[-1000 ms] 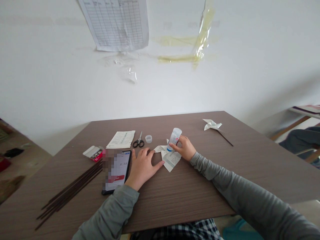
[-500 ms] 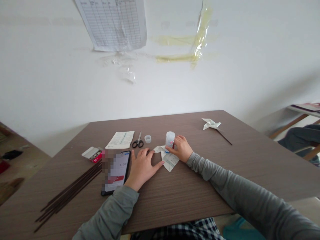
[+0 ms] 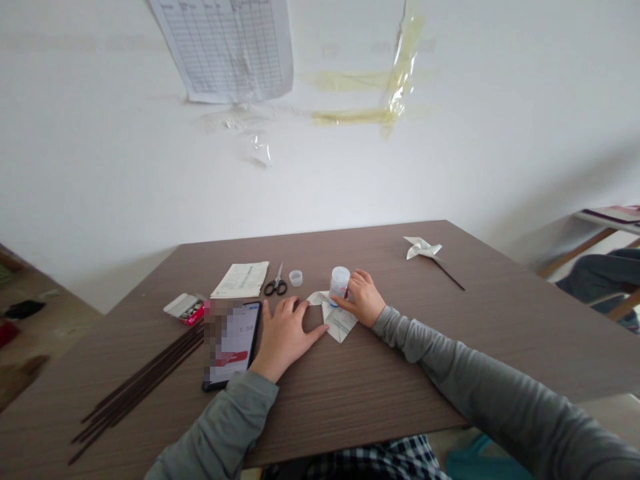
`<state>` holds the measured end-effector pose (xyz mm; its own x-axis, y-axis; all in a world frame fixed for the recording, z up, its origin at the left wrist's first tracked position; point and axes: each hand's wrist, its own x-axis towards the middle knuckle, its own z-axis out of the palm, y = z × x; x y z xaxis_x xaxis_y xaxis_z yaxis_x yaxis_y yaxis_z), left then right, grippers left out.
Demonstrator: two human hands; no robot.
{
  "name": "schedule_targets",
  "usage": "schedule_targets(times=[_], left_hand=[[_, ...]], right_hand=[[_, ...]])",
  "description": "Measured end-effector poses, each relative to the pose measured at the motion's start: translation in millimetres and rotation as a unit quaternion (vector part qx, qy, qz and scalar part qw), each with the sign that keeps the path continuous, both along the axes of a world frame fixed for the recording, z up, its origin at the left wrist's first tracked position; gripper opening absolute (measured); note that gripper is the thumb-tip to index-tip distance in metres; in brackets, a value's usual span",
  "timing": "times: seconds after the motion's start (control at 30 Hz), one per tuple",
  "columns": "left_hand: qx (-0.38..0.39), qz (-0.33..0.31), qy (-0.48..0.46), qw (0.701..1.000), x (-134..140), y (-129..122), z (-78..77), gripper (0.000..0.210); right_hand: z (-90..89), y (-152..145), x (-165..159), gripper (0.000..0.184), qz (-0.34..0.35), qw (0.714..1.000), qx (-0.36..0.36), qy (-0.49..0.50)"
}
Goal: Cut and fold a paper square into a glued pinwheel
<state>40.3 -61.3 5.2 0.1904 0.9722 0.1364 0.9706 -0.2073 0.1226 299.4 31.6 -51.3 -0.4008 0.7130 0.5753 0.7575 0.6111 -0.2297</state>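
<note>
My right hand (image 3: 366,297) is closed around the right side of a clear glue bottle (image 3: 340,281), which stands upside down on a partly folded paper pinwheel (image 3: 340,323) of printed paper. My left hand (image 3: 286,333) is open, its fingers spread on the table and its thumb tip at the left edge of that paper. A small translucent cap (image 3: 296,278) and a pair of black-handled scissors (image 3: 276,283) lie behind my left hand. What the bottle's lower end touches is partly hidden.
To the left lie a phone (image 3: 235,350), a bundle of brown sticks (image 3: 145,380), a small red-and-white box (image 3: 186,308) and a paper stack (image 3: 241,279). A finished pinwheel on a stick (image 3: 423,249) lies at the back right of the table (image 3: 360,400). Another person's leg (image 3: 595,273) shows far right.
The upper end of the bottle has shifted slightly down and toward me. The left hand has hardly moved.
</note>
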Motion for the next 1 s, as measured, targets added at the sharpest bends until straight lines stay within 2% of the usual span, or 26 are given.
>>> schedule_targets(times=[0.4,1.0], left_hand=[[-0.006,0.006,0.0,1.0,1.7,-1.5,3.7,0.056],[-0.017,0.018,-0.004,1.0,2.5,-0.1,3.2,0.062]], right_hand=[[7.0,-2.9,-1.5,0.04,0.01,0.999,-0.037,0.022],[1.7,-1.1,0.1,0.034,-0.002,0.999,-0.033,0.041]])
